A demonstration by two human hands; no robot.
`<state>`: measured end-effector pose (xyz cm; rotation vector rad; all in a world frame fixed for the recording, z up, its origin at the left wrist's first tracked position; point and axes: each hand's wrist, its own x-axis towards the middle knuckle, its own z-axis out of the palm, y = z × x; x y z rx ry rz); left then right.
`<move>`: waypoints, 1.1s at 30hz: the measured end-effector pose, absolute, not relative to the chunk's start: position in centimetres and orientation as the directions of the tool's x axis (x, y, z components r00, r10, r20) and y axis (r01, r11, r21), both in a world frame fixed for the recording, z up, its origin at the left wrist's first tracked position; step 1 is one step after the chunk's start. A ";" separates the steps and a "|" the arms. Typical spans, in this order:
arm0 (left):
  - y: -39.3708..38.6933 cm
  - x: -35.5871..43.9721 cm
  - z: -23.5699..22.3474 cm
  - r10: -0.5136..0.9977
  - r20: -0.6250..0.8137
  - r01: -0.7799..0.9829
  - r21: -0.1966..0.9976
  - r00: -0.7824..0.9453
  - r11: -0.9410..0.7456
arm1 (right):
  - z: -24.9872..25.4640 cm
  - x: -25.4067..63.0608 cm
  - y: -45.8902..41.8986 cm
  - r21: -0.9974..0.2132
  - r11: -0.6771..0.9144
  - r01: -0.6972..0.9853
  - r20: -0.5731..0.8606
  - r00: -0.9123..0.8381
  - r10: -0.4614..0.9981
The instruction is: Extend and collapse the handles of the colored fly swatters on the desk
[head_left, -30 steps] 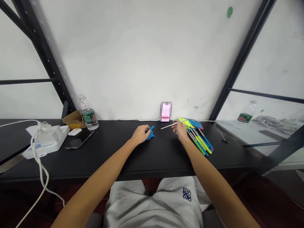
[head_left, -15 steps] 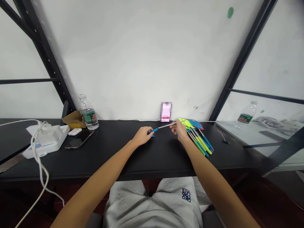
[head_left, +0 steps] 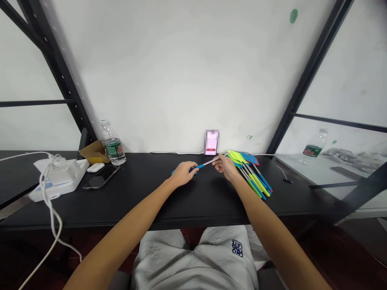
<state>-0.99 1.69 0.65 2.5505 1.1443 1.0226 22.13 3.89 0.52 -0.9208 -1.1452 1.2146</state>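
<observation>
My left hand is closed around the blue grip of a thin rod. The rod is a slim metal shaft, slanting up to the right in front of me. My right hand pinches the metal shaft, and a short silvery tip sticks out beyond its fingers. Blue parts show at both sides of my left hand; whether they belong to the rod cannot be made out. Just right of my right hand lies a fanned bunch of what look like telescopic fly swatters, with flat yellow, green and blue heads and coloured grips.
A phone stands against the wall. To the left are a water bottle, a dark phone, a small white case, a brown box and a white power strip with cables. A short cable lies far right.
My right hand has slid slightly left along the metal shaft, closer to my left hand. My left hand has tilted a little, and more blue shows on its left side.
</observation>
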 end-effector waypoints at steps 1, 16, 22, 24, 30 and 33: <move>1.5 -0.9 0.6 0.708 0.524 0.595 0.403 0.473 -0.695 | 0.5 22.0 3.8 -0.968 0.137 -0.208 0.153 -0.062 0.986; 0.8 -0.1 0.3 0.755 0.477 0.668 0.380 0.451 -0.639 | 0.0 20.7 3.0 -0.989 0.078 -0.122 0.108 -0.262 0.959; 0.9 0.0 0.2 0.740 0.486 0.654 0.375 0.465 -0.657 | -0.8 19.0 2.6 -0.989 0.134 0.069 0.096 -0.396 0.913; 1.1 -0.1 0.3 0.766 0.485 0.694 0.372 0.422 -0.617 | -1.1 18.3 2.6 -0.950 0.250 0.189 0.166 -0.373 0.913; 2.1 -1.7 1.0 0.918 0.395 0.943 0.296 0.025 -0.153 | -2.6 16.8 3.0 -0.677 0.429 0.599 0.399 -0.191 0.897; 2.6 -3.0 1.0 0.952 0.293 0.969 0.246 -0.088 0.014 | -2.9 16.3 3.0 -0.565 0.386 0.729 0.410 -0.157 0.898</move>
